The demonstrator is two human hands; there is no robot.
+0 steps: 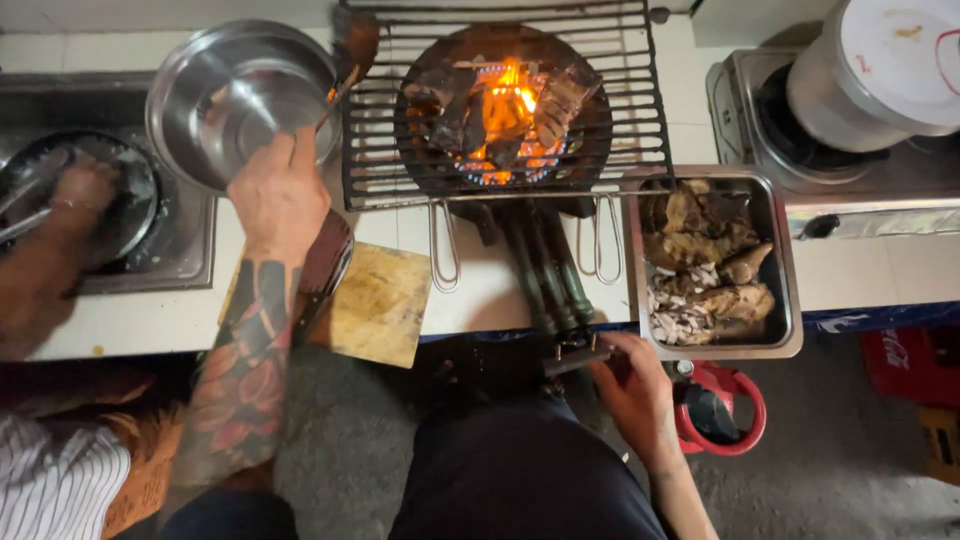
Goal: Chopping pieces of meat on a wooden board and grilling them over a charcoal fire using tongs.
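Two hands of the wearer are seen at a gas burner; a third hand works in the sink.

At far left, another person's hand (85, 190) is pressed into a dark pan (130, 215) in the sink (190, 250). The left hand (280, 195), forearm tattooed, is closed around the rim of a steel bowl (235, 95) tilted above the counter, just left of the grill rack (500, 105). A wooden board (385, 305) lies below it at the counter edge. Meat pieces (560, 100) are laid over the flame (505, 110). The right hand (635, 385) is pinched on the burner valve (575, 355) below the counter edge. A steel tray (785, 290) of cooked meat sits to the right.
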